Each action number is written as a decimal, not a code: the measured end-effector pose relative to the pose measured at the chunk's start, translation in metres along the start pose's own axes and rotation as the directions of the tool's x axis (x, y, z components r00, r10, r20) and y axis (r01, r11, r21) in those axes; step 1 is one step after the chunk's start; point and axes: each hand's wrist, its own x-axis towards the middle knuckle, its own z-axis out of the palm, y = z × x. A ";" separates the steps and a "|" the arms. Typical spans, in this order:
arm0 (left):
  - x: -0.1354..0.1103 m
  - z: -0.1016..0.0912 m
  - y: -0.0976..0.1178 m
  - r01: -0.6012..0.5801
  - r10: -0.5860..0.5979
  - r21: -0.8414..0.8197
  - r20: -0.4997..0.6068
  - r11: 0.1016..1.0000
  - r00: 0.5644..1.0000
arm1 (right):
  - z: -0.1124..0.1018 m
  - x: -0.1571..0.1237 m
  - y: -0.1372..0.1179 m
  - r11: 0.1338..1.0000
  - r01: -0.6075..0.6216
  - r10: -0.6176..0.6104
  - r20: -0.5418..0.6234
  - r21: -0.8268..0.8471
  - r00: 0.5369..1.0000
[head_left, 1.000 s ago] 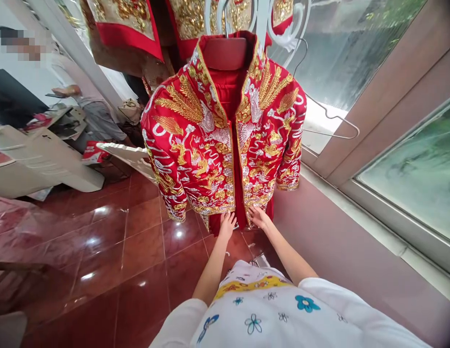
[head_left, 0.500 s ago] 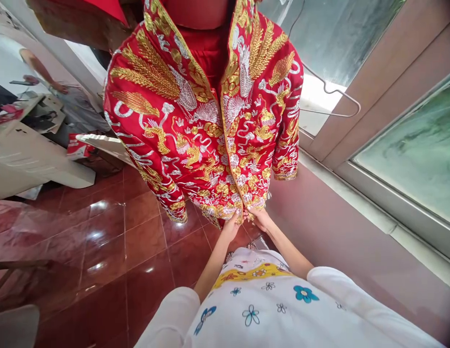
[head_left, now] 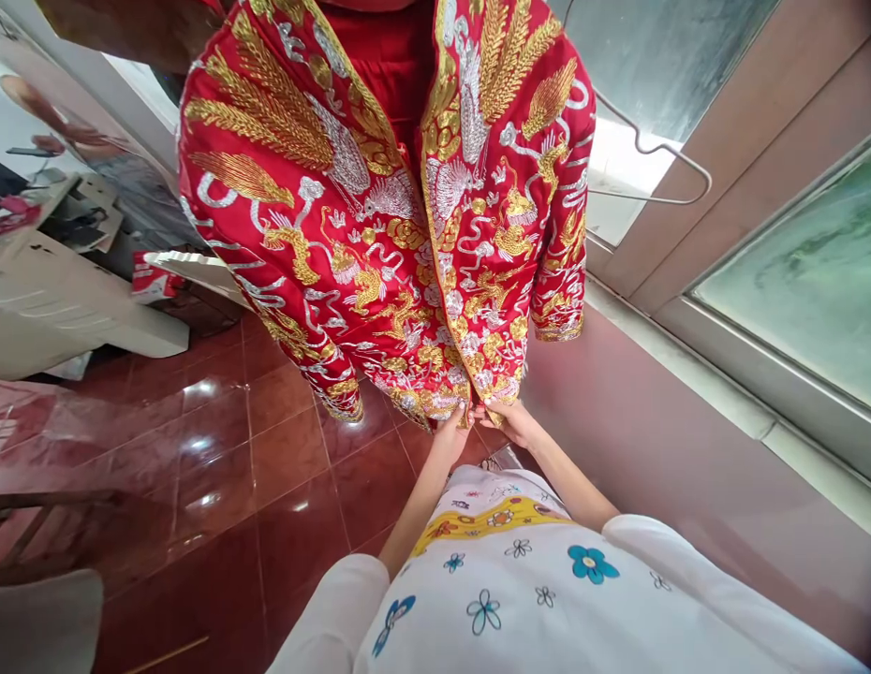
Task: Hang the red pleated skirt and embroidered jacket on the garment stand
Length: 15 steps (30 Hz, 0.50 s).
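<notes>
A red jacket with dense gold and silver embroidery hangs upright in front of me, over a red form that shows inside the open collar. Its front edges meet lower down, with a narrow gap at the bottom. My left hand pinches the bottom corner of one front edge, thumb on top. Close beside it, my right hand grips the matching corner of the other edge. Both hands are closed on the hem, and the fingers beneath the cloth are partly hidden.
A wire hanger juts out by the window frame at right, above a sill. To the left stand a sewing machine table and a person's arm. A chair is at lower left on the red tiles.
My view has moved a little closer, so the jacket looks larger and higher. Both hands keep their hold on the hem, with the right one shifted slightly to the right.
</notes>
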 end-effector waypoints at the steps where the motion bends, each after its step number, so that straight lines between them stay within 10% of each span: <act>1: -0.001 0.000 0.000 0.004 -0.004 0.006 0.002 1.000 1.000 | 0.001 0.001 0.001 1.000 0.002 -0.002 -0.002 0.005 1.000; 15: 0.001 0.004 -0.004 -0.042 0.041 0.077 0.024 0.996 0.999 | 0.013 0.001 -0.002 0.998 -0.028 0.022 -0.082 -0.065 0.996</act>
